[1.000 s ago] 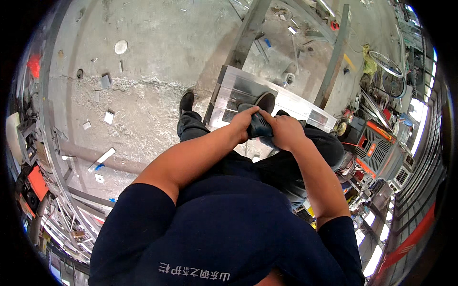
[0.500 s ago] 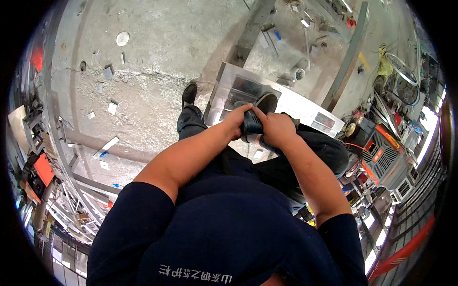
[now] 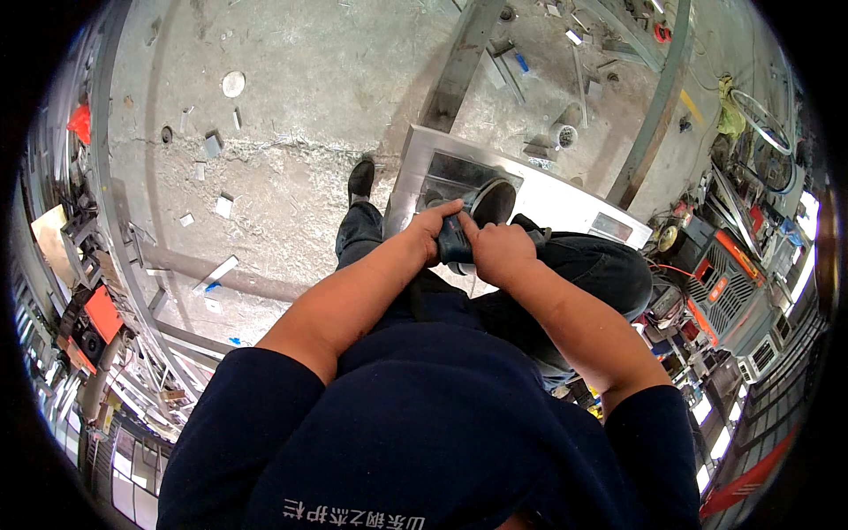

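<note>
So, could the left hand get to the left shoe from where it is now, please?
Probably yes: the left hand grips the dark power tool with the right hand, and the left shoe lies just ahead, nothing between.

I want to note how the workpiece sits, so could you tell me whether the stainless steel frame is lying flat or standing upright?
Lying flat. The stainless steel frame rests broad face up on the concrete floor, with the right shoe planted on it.

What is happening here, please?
A person stands over a shiny metal panel lying on the concrete floor. Both hands, left hand and right hand, close around a small dark blue tool held above the panel. The right shoe rests on the panel, the left shoe beside it.
</note>
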The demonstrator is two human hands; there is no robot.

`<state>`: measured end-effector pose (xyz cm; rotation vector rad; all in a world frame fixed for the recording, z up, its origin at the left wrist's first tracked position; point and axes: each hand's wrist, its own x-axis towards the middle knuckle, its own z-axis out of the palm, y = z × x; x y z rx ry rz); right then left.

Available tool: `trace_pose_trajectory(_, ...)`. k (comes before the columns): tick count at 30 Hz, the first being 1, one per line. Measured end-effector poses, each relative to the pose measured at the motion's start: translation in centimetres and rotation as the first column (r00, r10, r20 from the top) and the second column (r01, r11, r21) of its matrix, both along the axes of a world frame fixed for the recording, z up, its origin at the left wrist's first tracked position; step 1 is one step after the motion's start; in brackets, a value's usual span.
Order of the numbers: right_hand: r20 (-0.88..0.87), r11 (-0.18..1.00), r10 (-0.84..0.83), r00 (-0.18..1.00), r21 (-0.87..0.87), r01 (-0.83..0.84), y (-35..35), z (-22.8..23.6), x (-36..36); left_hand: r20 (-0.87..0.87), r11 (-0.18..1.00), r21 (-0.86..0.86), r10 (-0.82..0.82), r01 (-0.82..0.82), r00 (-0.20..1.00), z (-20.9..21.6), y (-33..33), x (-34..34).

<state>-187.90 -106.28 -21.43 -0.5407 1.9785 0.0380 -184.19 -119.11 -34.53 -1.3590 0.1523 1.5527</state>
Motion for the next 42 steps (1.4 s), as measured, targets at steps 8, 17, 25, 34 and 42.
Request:
trace_pose_trajectory(8, 0.014, 1.0, -0.002, 1.0, -0.014, 0.002, -0.2, 0.0, -1.2, -0.062, 1.0, -0.025, -0.013, 0.012, 0.998, -1.3, 0.2, 0.4)
trace_pose_trajectory(17, 0.045, 1.0, 0.012, 0.999, 0.01, -0.012, -0.6, 0.4, -2.3, -0.042, 0.999, -0.019, -0.028, 0.028, 0.999, -0.4, 0.0, -0.7)
trace_pose_trajectory(25, 0.008, 0.999, 0.032, 0.999, -0.021, -0.032, -0.2, 0.0, -1.9, -0.022, 1.0, -0.004, 0.008, -0.008, 1.0, -0.6, 0.1, -0.4)
trace_pose_trajectory(34, 0.024, 0.999, 0.036, 0.999, -0.017, -0.035, -0.9, 0.4, -2.2, -0.072, 0.999, -0.025, -0.049, 0.047, 0.996, -0.4, -0.2, -0.5)
trace_pose_trajectory(42, 0.008, 0.999, 0.035, 0.999, -0.021, -0.035, -0.9, 0.6, -2.0, -0.08, 1.0, 0.028, -0.008, 0.011, 0.997, -0.7, -0.2, 0.0)
